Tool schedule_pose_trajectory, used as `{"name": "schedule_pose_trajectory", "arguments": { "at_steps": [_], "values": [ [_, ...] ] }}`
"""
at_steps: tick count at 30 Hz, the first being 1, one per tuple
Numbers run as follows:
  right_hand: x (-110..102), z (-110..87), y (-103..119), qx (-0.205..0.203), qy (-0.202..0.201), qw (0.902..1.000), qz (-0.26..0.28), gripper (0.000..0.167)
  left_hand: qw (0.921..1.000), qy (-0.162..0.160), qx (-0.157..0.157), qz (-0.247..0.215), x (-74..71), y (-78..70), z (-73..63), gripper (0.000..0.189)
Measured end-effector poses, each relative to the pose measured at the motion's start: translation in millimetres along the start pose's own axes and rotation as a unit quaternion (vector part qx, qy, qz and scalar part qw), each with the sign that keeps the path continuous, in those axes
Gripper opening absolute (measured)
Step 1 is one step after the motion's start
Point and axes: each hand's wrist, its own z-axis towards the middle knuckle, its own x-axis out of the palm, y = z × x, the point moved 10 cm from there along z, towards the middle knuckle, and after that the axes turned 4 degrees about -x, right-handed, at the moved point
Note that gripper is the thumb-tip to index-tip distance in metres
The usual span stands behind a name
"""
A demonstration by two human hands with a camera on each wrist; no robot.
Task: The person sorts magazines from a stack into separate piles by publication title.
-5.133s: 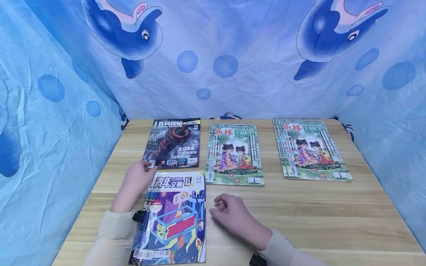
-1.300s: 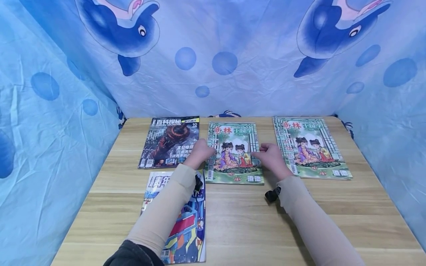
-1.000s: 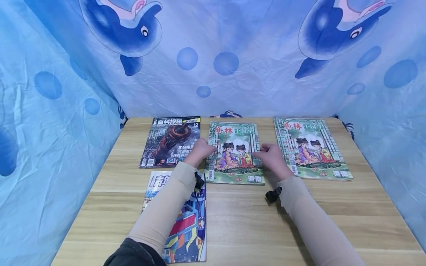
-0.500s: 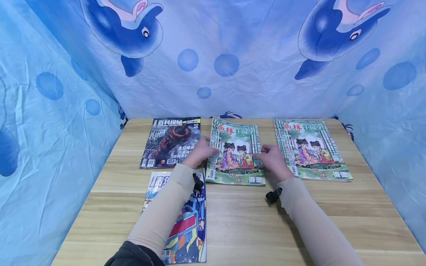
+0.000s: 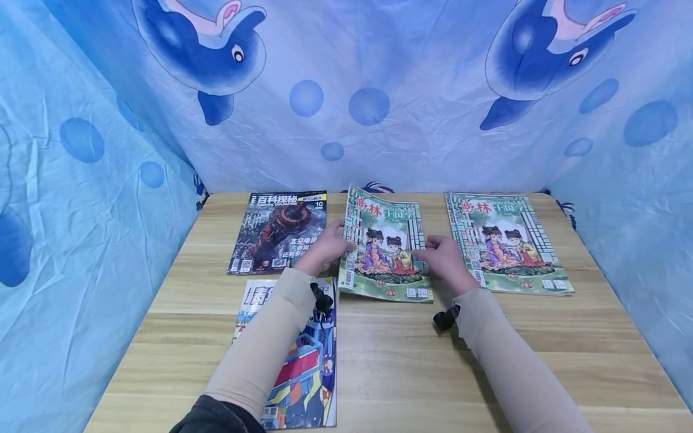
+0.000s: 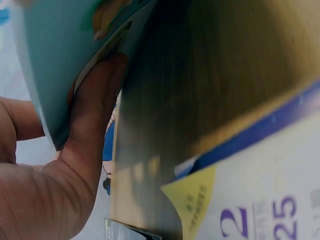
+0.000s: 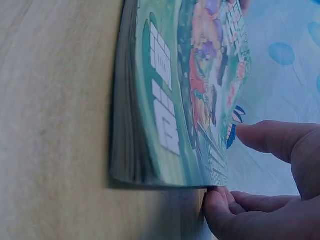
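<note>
Two hands are at the middle magazine [image 5: 390,255], green with two cartoon children on its cover. My left hand [image 5: 323,249] grips its left side, and that side is tilted up off the table. Fingers and thumb lie on opposite faces of the raised magazine [image 6: 47,70] in the left wrist view. At the right side is my right hand [image 5: 448,267]. In the right wrist view its lower fingers [image 7: 220,207] touch the magazine's edge, while the upper digit stands apart from the cover. Thick page layers show along the bottom edge; how many copies lie there I cannot tell.
A stack of the same green magazines [image 5: 509,246] lies at the right. At the back left is a dark science magazine [image 5: 278,231]; a purple magazine [image 5: 319,391], partly hidden by my left arm, lies in front of it. A blue dolphin curtain [image 5: 346,138] encloses the wooden table [image 5: 411,373].
Both hands have come from the left-hand magazines to the middle one. During the last second its left side has risen with my left hand. The right hand has stayed nearly still.
</note>
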Motion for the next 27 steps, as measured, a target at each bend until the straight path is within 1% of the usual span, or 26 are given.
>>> {"name": "schedule_pose_trajectory", "arguments": {
  "at_steps": [2,5,7,10,12,14,16,20,23,27],
  "values": [
    [0.1,0.1,0.1,-0.003,0.001,1.0,0.001,0.081,1.0,-0.005,-0.004,-0.005,-0.7,-0.3,-2.1,0.075],
    [0.6,0.3,0.1,-0.006,0.003,1.0,0.003,0.082,0.9999,-0.014,0.001,-0.004,-2.0,-3.1,-4.5,0.075],
    [0.7,0.2,0.1,-0.007,0.002,1.0,0.006,0.083,0.9998,-0.015,0.002,-0.016,-2.2,-5.1,-6.7,0.074],
    [0.5,-0.4,0.2,-0.006,0.003,1.0,0.006,0.086,0.998,-0.005,-0.008,-0.062,-0.9,-5.7,-10.3,0.07],
    [-0.2,-0.6,0.0,-0.004,0.005,1.0,0.003,0.086,0.9949,0.005,-0.015,-0.1,1.2,-6.4,-13.6,0.069],
    [-2.7,-1.6,-0.5,-0.005,0.009,0.9999,-0.003,0.087,0.9911,0.016,-0.015,-0.132,5.0,-8.8,-16.7,0.07],
    [-6.0,-3.4,-0.1,-0.004,0.016,0.9998,-0.007,0.088,0.9879,0.024,-0.005,-0.153,9.1,-13.5,-19.8,0.07],
    [-13.7,-8.7,-0.8,0.005,0.036,0.9993,-0.011,0.093,0.9853,0.028,0.016,-0.168,16.7,-20.0,-23.9,0.07],
    [-21.2,-13.6,-2.0,0.014,0.044,0.9989,0.006,0.095,0.9843,0.029,0.018,-0.173,23.9,-20.6,-25.8,0.069],
    [-35.1,-21.7,-1.8,0.013,0.047,0.9984,0.029,0.096,0.9838,0.03,0.019,-0.176,36.3,-21.5,-27.1,0.066]
  ]
}}
